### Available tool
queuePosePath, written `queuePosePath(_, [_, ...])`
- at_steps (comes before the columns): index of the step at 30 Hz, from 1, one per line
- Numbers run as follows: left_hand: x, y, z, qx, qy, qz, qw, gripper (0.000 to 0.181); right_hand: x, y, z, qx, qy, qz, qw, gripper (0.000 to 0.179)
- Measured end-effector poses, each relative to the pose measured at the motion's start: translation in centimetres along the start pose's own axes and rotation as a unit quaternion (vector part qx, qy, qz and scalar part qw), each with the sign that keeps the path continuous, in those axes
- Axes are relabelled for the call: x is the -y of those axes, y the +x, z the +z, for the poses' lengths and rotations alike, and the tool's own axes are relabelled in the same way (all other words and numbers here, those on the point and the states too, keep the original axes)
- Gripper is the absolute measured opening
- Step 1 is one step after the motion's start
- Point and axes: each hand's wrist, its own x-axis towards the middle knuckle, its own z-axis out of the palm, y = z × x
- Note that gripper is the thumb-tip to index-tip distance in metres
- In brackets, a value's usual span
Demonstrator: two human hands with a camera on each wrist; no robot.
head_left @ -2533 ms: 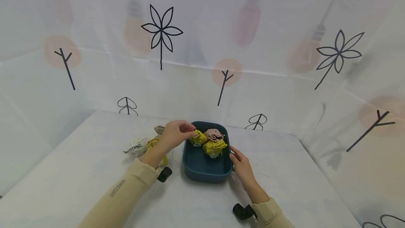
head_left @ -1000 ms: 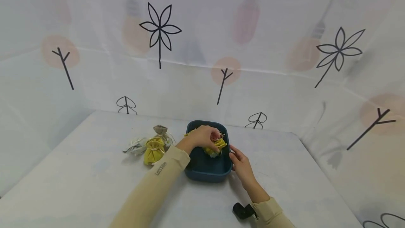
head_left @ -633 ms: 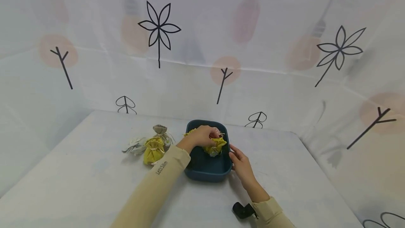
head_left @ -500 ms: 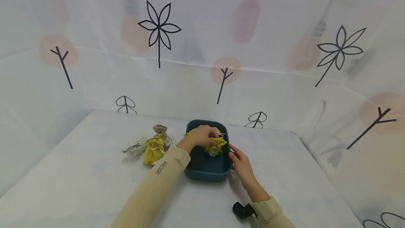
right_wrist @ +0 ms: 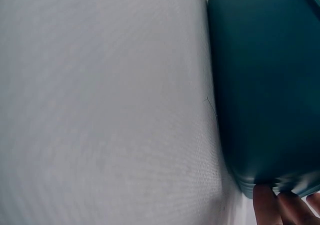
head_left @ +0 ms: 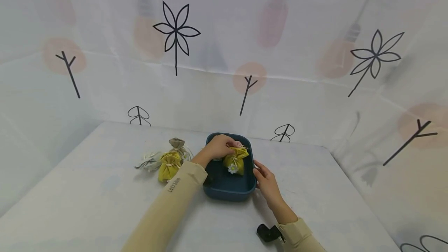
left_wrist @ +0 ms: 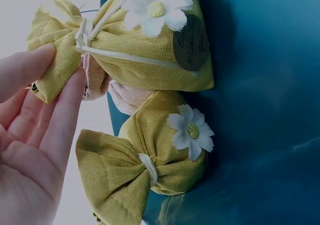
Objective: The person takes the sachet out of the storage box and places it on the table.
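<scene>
My left hand [head_left: 217,147] pinches the gathered top of a yellow drawstring pouch [head_left: 236,162] inside the dark blue bin [head_left: 229,196]. In the left wrist view this pouch [left_wrist: 150,62] carries a white cloth daisy and a dark round tag. Beside it lies a second yellow pouch [left_wrist: 167,135] with a daisy, mostly behind my left hand in the head view. Part of a pink pouch [left_wrist: 127,96] shows between the two. Against the bin's right outer wall rest the extended fingers of my right hand [head_left: 268,186]; its fingertips [right_wrist: 267,200] touch the bin in the right wrist view.
Left of the bin, a yellow pouch [head_left: 169,166], a pale grey pouch [head_left: 150,161] and a beige-topped pouch [head_left: 177,143] sit close together on the white tabletop [head_left: 105,201]. A black wrist device [head_left: 267,232] is by my right sleeve. Patterned white cloth [head_left: 210,96] hangs behind.
My left hand has gone from the left yellow pouch to the right one and gripped its top. That pouch now stands more upright, its daisy showing. My right hand stays at the bin.
</scene>
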Motion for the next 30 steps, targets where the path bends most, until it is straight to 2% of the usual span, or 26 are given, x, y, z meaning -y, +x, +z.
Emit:
queuePosePath(8, [-0.3, -0.6, -0.6, -0.002, -0.015, 0.006, 0.9999, 0.020, 0.0, 0.0, 0.1, 0.001, 0.000, -0.004, 1.0000, 0.042])
queuePosePath(15, [-0.7, -1.2, -1.3, -0.014, -0.063, 0.009, 0.9978, 0.018, 0.0, -0.1, 0.0, 0.000, -0.003, -0.010, 0.9999, 0.042])
queuePosePath(24, [-1.3, -2.1, -2.0, -0.024, -0.075, 0.014, 0.9968, 0.017, -0.2, 0.0, 0.1, 0.001, -0.002, -0.013, 0.9999, 0.042])
queuePosePath(30, [-1.5, -2.8, -2.3, -0.044, -0.090, 0.024, 0.9947, 0.016, -0.2, -0.1, 0.1, 0.002, 0.000, -0.012, 0.9999, 0.042])
